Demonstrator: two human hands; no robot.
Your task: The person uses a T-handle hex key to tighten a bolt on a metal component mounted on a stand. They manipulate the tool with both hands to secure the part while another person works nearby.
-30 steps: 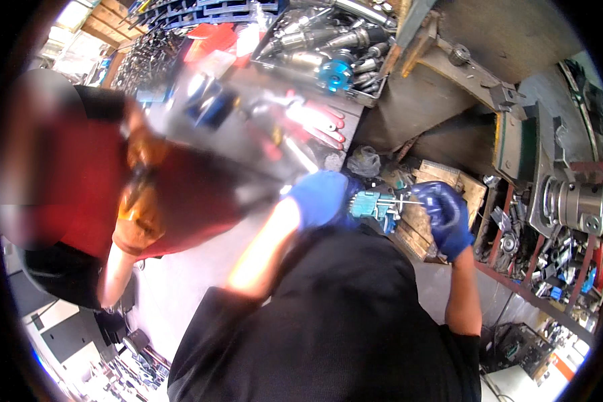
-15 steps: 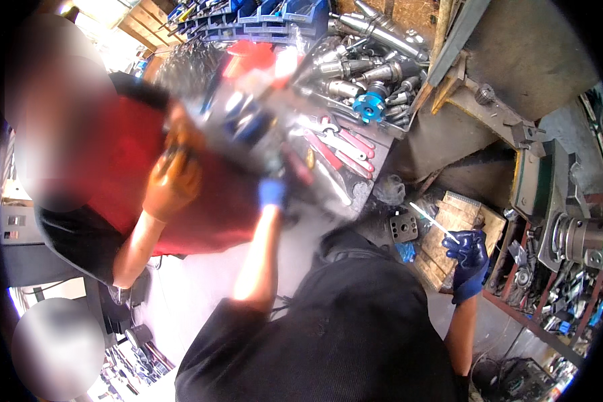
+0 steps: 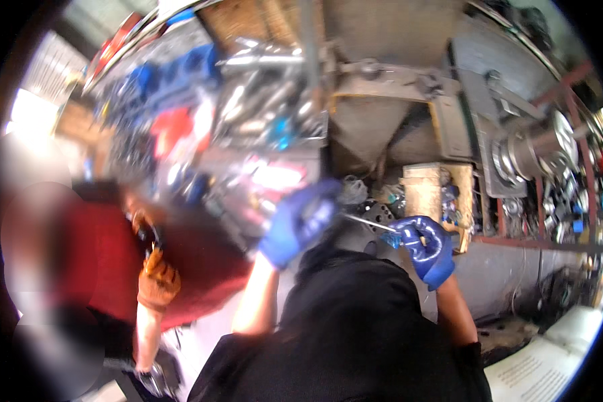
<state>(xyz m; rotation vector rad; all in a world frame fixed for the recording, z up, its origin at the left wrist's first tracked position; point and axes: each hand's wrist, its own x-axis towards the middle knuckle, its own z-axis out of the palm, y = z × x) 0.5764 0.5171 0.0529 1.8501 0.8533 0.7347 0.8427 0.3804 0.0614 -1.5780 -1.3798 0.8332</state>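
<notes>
My right hand (image 3: 427,251), in a dark blue glove, is closed round one end of a thin pale rod (image 3: 368,222). The rod points left toward my left hand (image 3: 300,224), also blue-gloved. Motion smears that hand, so I cannot tell whether its fingers touch the rod's far end. Just beyond my left hand, a blurred tray of red-handled tools (image 3: 278,175) lies on the bench. Below and behind the rod is a dark metal plate with holes (image 3: 380,213).
At left stands a person in red and black, an orange-gloved hand (image 3: 159,280) near a dark object. Blue bins (image 3: 181,77) and a tray of metal tool holders (image 3: 261,100) sit at the back. To the right are an open wooden box (image 3: 422,194) and a machine spindle (image 3: 536,153).
The view has swung to the right. My left hand has come away from the bench items toward the rod. The rod, still in my right hand, now points left and lies flatter.
</notes>
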